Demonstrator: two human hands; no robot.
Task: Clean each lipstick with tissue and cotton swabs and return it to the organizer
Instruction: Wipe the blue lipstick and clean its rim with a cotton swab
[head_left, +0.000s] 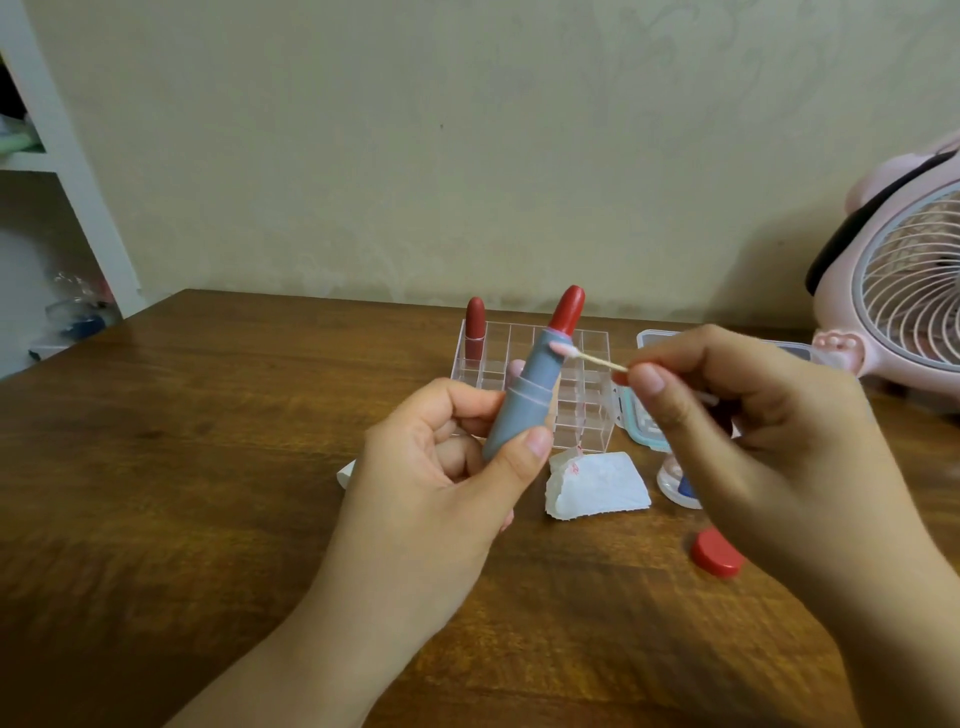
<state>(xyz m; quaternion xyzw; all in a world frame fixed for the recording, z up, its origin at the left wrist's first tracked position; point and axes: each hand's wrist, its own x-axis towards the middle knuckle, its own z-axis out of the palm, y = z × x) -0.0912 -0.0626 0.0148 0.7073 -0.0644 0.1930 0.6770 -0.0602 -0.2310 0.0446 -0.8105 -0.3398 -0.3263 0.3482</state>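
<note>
My left hand (441, 467) grips an uncapped lipstick (530, 384) with a grey-blue tube and a red bullet, tilted to the right above the table. My right hand (737, 415) pinches a cotton swab (587, 357); its pink-stained tip touches the tube's collar just below the bullet. Behind them stands the clear organizer (587, 415), with a dark red lipstick (474, 332) upright in its back left cell. A crumpled tissue (597, 486) with red marks lies in front of the organizer.
A red cap (716, 555) lies on the wooden table (208, 467) at the right. A clear box with a teal-edged lid (641, 421) and a small round container (675, 483) sit behind my right hand. A pink fan (904, 291) stands far right, a white shelf (67, 171) far left.
</note>
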